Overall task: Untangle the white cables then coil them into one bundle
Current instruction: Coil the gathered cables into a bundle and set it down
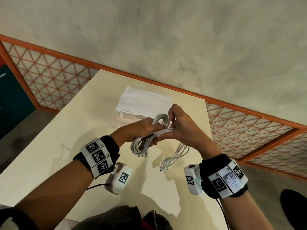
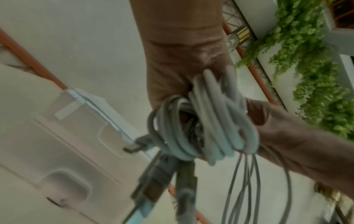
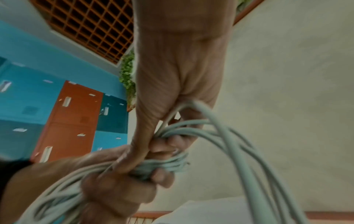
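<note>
Both hands up over table [image 1: 49,146]. Left hand [image 1: 141,128] fingers wrapped round middle of white cables [image 1: 141,145], coil loops sticking out near and far of fist. Right hand [image 1: 181,125] pinching strands at coil's right side, loose ends dangling to tabletop. White box [image 1: 141,103] just beyond.

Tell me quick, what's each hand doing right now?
Left hand: grips the white cable coil.
Right hand: pinches strands of the same coil.
</note>
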The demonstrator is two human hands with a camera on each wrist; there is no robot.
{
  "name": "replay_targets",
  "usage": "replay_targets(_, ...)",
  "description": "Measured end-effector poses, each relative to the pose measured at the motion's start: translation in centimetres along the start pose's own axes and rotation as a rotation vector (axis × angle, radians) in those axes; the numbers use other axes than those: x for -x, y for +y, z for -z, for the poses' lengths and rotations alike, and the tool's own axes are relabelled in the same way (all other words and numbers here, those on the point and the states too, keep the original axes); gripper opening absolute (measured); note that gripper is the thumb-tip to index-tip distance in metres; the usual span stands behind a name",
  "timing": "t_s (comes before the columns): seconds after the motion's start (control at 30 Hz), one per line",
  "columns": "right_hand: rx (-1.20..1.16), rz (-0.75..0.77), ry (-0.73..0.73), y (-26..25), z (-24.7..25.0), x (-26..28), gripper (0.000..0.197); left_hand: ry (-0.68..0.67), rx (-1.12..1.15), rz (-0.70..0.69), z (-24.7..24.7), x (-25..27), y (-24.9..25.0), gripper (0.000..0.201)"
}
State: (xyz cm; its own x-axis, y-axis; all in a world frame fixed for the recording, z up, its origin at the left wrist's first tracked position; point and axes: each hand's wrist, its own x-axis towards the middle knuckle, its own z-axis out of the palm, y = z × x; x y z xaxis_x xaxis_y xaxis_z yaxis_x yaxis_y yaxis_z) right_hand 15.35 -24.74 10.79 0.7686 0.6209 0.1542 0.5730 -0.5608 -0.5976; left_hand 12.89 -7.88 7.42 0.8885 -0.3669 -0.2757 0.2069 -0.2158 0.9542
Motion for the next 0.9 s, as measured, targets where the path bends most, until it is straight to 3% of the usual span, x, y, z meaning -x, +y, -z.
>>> replay_targets(0.13, 0.078, -0.117, -0.040, 1.8, 1.9, 0.4, 0.039, 0.054, 0.155, 0.024, 1.0, 0.1, -0.7, 0.030)
replay_targets(0.23, 0.012, -0.182, -0.172, 2.3, 2.8, 1.0, 0.019, 0.071, 0.211, 0.000, 1.4, 0.2, -1.1, 0.029)
replay_targets(0.37, -0.232, -0.236, -0.217, 1.6, 2.5, 1.5, 0.029, 0.051, 0.159, 0.055, 0.6, -0.1, -2.0, 0.029)
replay_targets(0.47, -0.177, -0.185, -0.102, 0.9, 1.8, 1.2, 0.042, -0.011, 0.156, 0.125, -0.5, -0.4, -2.8, 0.027)
replay_targets(0.6, -0.150, -0.187, 0.024, 1.1, 1.3, 0.8, 0.044, -0.085, 0.202, 0.174, -1.3, -0.1, -2.4, 0.031)
replay_targets(0.73, -0.220, -0.229, 0.092, 1.2, 1.1, 0.8, 0.042, -0.134, 0.290, 0.203, -0.5, 0.1, -1.7, 0.080)
replay_targets(0.8, -0.237, -0.244, 0.101, 1.1, 0.8, 0.6, 0.041, -0.154, 0.339, 0.214, -0.4, 0.0, -1.8, 0.090)
replay_targets(0.9, -0.235, -0.214, 0.092, 0.7, 0.3, 0.1, 0.040, -0.084, 0.228, 0.256, -1.1, -0.1, -1.9, 0.069)
